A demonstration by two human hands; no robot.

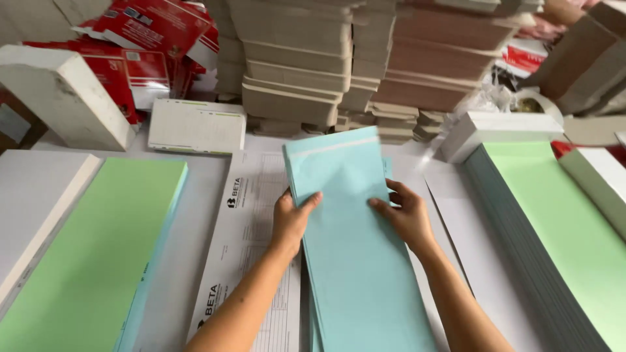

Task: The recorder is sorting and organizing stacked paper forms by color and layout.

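The left hand (291, 218) grips the left edge of a stack of light blue sheets (355, 248), thumb on top. The right hand (405, 215) presses its fingers flat on the top blue sheet near the right edge; whether its thumb hooks under the edge is hard to tell. The blue stack lies mid-table, partly over a white printed form (251, 221). A green paper pile (91, 261) sits to the left, another green pile (561, 221) to the right. Cardboard stacks (365, 58) rise behind.
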